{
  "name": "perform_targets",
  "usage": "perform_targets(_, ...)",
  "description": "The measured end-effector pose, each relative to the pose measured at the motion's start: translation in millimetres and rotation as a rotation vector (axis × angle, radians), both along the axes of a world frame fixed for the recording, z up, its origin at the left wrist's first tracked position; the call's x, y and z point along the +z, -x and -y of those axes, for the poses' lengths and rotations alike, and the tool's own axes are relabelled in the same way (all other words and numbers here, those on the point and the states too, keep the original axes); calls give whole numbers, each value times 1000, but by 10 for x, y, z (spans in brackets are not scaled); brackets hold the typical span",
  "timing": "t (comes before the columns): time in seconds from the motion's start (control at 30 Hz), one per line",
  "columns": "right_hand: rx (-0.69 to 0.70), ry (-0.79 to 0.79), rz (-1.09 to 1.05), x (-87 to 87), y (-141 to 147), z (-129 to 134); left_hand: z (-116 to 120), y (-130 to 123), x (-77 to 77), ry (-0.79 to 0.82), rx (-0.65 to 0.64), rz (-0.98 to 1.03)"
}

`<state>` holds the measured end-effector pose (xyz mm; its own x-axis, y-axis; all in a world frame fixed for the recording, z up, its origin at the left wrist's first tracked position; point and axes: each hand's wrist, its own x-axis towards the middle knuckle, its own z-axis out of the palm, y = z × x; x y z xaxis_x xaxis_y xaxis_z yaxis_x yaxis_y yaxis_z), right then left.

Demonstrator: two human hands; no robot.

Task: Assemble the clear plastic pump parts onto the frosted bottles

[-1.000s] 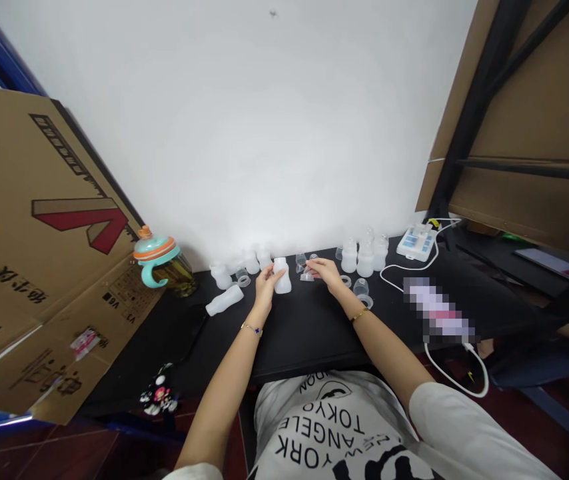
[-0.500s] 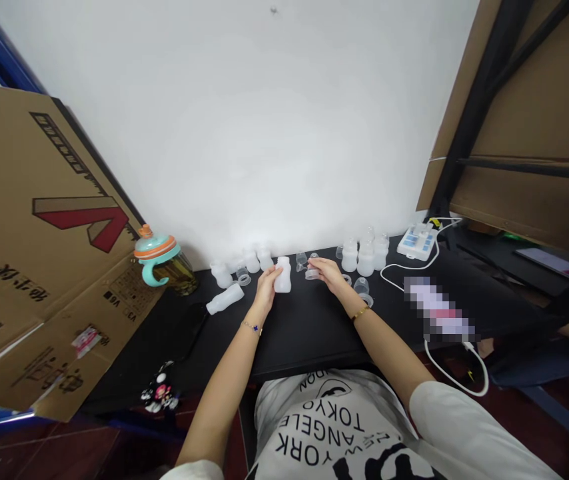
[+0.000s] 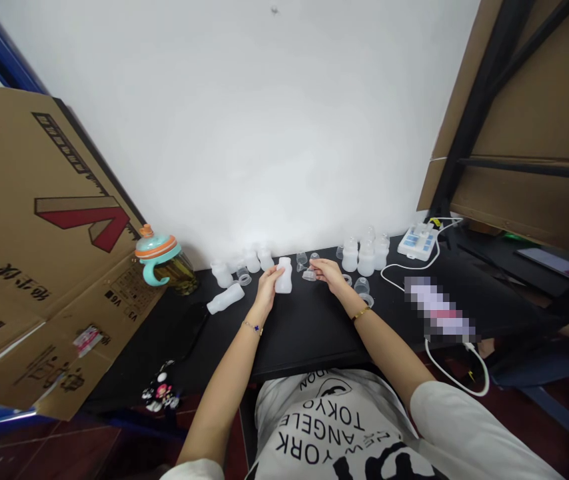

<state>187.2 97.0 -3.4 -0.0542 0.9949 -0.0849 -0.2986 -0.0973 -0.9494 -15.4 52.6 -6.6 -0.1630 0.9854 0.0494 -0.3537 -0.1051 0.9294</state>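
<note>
Clear fitting shifting slightly leftward since earlier frame, right grip pinching it. Left grip clamping white bottle near-upright, seemingly steadying it. Tipped bottle lying left of both grips; capped bottles standing right.

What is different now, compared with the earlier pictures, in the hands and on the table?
The right hand has shifted slightly to the right, and the small clear piece at its fingertips has changed its tilt. The left hand keeps its white bottle; the lying bottle stayed put.
</note>
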Motion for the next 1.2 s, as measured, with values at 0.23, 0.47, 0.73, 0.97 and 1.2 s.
perform_targets(0.23, 8, 73, -89, 6, -7, 0, 2, 39, -31, 92, -3, 23)
perform_targets(0.47, 52, 204, -284, -1, -7, -29, -14, 38, -2, 140, -30, 182)
perform_targets(0.73, 87, 250, -335, -2, 6, -50, -21, 16, 30, 174, -33, 246)
perform_targets(0.97, 46, 213, -217, -5, -3, -41, 28, 12, 68, 24, 8, 163)
perform_targets(1.2, 18, -56, -45, 23, 35, 15, 35, -32, 62, -168, 121, -156)
